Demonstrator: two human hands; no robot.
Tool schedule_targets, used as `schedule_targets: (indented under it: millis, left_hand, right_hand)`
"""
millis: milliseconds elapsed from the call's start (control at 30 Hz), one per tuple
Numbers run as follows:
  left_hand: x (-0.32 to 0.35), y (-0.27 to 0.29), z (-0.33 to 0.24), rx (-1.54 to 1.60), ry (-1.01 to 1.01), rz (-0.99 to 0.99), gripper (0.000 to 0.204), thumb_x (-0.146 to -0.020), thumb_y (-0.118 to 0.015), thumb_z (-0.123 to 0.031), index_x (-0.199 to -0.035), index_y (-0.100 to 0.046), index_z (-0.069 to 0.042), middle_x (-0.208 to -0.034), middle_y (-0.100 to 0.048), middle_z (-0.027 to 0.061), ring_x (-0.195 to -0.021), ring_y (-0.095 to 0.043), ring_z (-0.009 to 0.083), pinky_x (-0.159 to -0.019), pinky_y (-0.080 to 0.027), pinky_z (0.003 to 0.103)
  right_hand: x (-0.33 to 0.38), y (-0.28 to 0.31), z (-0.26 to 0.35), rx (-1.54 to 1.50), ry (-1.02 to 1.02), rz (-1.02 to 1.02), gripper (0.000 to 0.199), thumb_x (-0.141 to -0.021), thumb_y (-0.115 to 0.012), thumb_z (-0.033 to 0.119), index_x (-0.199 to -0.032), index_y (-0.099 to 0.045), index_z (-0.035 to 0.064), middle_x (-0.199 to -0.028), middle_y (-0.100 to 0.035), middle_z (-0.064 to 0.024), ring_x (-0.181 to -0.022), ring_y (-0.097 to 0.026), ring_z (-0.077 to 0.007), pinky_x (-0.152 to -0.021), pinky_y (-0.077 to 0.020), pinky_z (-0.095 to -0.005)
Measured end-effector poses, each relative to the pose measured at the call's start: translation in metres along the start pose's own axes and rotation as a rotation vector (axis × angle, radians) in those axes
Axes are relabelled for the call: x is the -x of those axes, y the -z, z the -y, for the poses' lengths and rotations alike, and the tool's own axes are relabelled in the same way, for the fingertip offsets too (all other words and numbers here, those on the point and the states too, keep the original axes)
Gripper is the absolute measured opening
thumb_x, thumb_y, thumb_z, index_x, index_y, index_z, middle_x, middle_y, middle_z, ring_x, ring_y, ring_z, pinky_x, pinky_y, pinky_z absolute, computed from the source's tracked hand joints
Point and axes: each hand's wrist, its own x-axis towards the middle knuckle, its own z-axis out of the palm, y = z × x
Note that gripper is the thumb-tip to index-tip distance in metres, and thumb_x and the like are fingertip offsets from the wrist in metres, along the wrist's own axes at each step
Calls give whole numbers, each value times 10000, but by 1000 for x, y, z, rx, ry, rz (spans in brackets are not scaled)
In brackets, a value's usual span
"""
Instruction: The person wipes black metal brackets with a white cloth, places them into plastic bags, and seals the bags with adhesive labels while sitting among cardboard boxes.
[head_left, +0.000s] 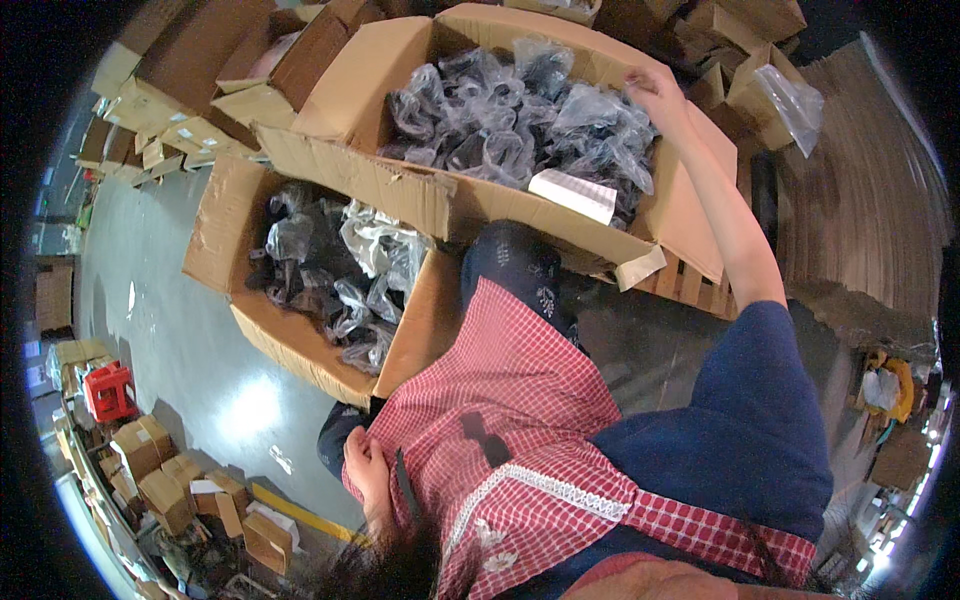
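Right hand: Your right hand is stretched far out, at the back right corner of the big box. It touches the bagged parts there. I cannot tell if the fingers are pinched on a bag or just resting on it.
Left hand: Your left hand is low by your side, against the red checked apron. The fingers look curled in. It holds nothing that I can see.
Where the bags are: Dark parts in clear plastic bags fill the big box. More lie in the smaller box to its left.
White card: A white card lies on the bags near the front of the big box.
How they feel: The bags look soft, crinkly and slippery. The dark part inside looks harder. Each one is likely light.
Where to grab: Pinch the loose plastic at the top, or close your fingers round the hard part.
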Motion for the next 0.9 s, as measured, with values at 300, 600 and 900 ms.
schedule_targets:
  millis: [300, 600, 900]
  left_hand:
    - [-5, -1, -12, -140, -135, 8, 302, -885, -644, -98, -1178, -620, -26, -1109, -646, 169, -944, -665, 321, -839, -535, 393]
    - [-2, -17, -45, 165, -276, -192, 386, -872, -658, -20, -1244, -560, 10, -1259, -546, 192, -1063, -620, 299, -893, -532, 370]
    - [17, 31, -219, 249, -780, -141, 720, -660, -891, -226, -1266, -554, -33, -1273, -574, 152, -1186, -545, 314, -988, -453, 427]
  right_hand:
    - [162, -76, 108, 538, 10, 507, 625, -840, -658, 244, -1413, -460, 92, -1441, -469, -208, -1209, -562, -399, -1023, -472, -436]
    - [216, -97, 222, 263, 696, 43, 467, -675, -563, -82, -1102, -693, 53, -1152, -690, -101, -1080, -662, -290, -959, -535, -429]
    - [270, -136, 294, -222, 639, 542, 469, -736, -672, -37, -1200, -650, 29, -1213, -671, -150, -1075, -674, -307, -910, -551, -375]
